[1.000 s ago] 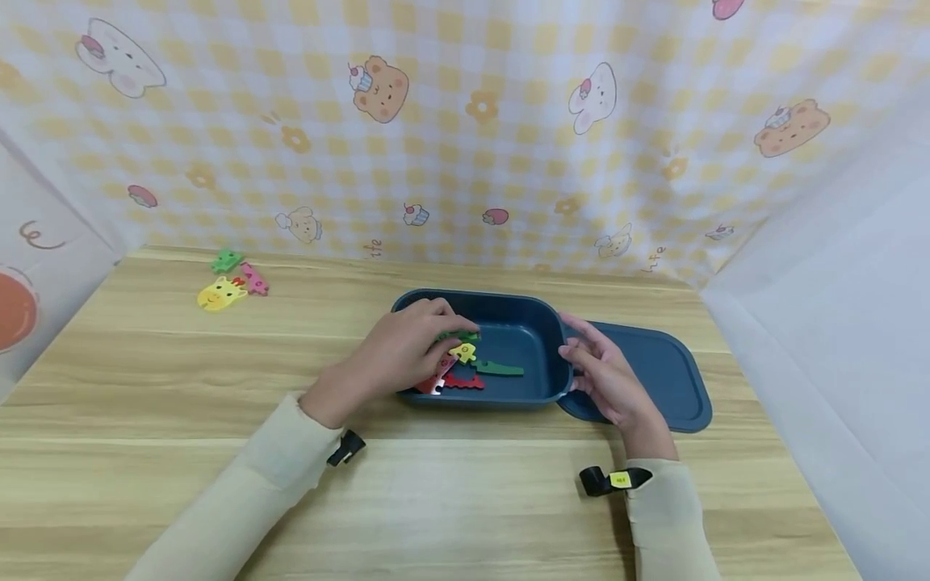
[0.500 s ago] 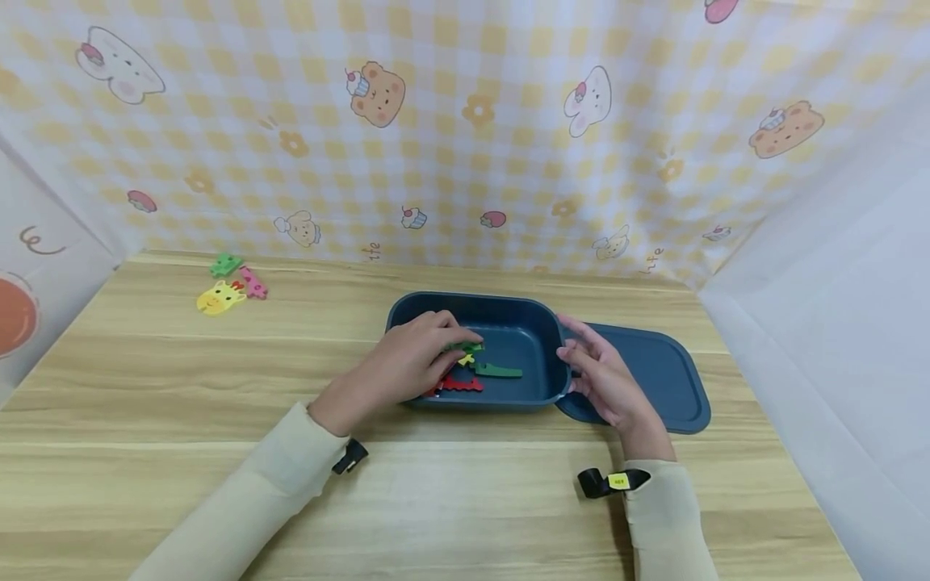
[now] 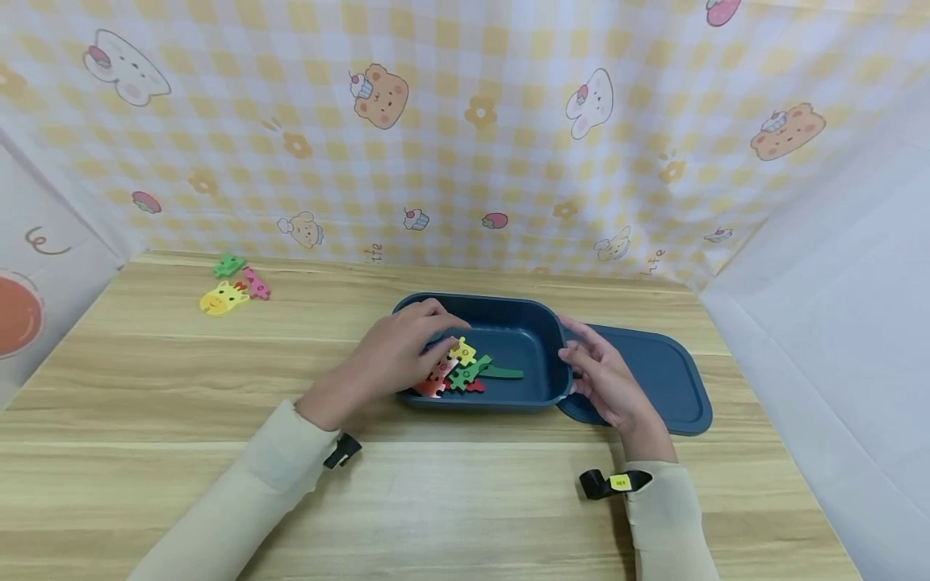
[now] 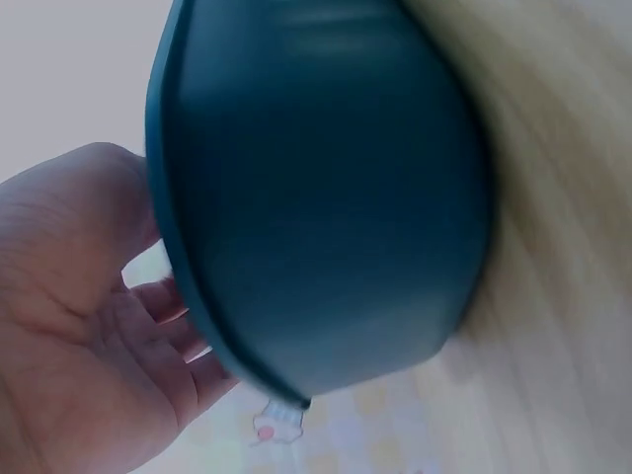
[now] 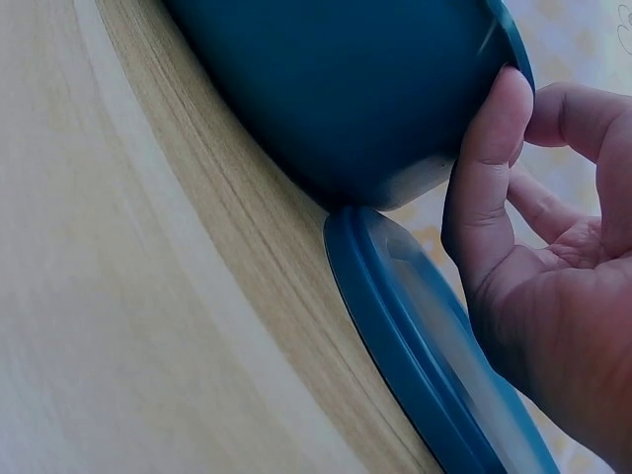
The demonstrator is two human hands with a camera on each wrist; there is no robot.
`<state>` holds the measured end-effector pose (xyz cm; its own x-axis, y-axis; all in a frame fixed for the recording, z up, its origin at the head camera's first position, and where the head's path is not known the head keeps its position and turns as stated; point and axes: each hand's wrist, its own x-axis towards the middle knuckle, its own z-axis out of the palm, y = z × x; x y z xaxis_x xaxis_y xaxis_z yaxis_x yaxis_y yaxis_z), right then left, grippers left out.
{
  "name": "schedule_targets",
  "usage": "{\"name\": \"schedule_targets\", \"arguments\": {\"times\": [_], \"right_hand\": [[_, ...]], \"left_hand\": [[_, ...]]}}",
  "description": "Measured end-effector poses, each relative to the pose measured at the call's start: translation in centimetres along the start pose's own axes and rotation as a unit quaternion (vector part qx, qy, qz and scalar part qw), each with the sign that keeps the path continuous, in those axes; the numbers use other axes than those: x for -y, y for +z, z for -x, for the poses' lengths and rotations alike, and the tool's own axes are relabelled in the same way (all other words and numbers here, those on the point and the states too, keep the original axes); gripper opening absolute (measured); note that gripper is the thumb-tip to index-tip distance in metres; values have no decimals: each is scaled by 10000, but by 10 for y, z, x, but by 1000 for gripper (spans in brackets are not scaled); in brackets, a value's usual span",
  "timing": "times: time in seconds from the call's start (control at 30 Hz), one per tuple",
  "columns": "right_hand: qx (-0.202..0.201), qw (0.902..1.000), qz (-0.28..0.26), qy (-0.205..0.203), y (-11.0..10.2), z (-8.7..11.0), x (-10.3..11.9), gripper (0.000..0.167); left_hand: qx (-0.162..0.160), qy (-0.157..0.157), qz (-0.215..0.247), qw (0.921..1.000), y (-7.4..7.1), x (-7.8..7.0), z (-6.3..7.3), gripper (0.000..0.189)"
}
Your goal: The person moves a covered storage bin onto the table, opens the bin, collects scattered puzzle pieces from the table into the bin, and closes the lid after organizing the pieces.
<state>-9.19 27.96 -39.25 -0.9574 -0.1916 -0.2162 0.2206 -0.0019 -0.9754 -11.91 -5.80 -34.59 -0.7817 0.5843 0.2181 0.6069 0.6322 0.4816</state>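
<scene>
In the head view a dark blue plastic box (image 3: 538,391) stands on the wooden table. Jigsaw-like puzzle pieces lie in its left half: a yellow piece (image 3: 463,351), a green piece (image 3: 468,374), a red-and-white piece (image 3: 436,381) and a long green piece (image 3: 503,373). My left hand (image 3: 395,343) reaches over the left rim, thumb and forefinger apart above the pieces. The box wall hides its fingertips in the left wrist view. At the other end my right hand (image 3: 606,375) grips the box's right rim; the right wrist view shows its thumb (image 5: 494,148) against the outer wall.
The blue lid (image 3: 664,379) lies on the table to the right, its left end beside the box. At the far left are a giraffe-head piece (image 3: 223,298), a pink piece (image 3: 257,284) and a green piece (image 3: 228,265). A patterned curtain (image 3: 436,161) hangs behind the table.
The green piece pinched in my left hand has been let go and now lies among the others, nearer the box's front. That hand has drawn back slightly left; my right hand keeps its grip.
</scene>
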Motion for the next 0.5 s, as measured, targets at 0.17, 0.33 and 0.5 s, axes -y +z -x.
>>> {"name": "schedule_targets", "arguments": {"times": [0.17, 0.33, 0.5], "right_hand": [[-12, 10000, 2, 21, -1, 1, 0, 65], [7, 10000, -45, -3, -1, 0, 0, 66], [54, 9999, -107, -34, 1, -1, -1, 65]], "left_hand": [[145, -30, 266, 9995, -12, 8, 1, 30], [170, -145, 269, 9994, -26, 21, 4, 31], [-36, -606, 202, 9980, -47, 41, 12, 32]]}}
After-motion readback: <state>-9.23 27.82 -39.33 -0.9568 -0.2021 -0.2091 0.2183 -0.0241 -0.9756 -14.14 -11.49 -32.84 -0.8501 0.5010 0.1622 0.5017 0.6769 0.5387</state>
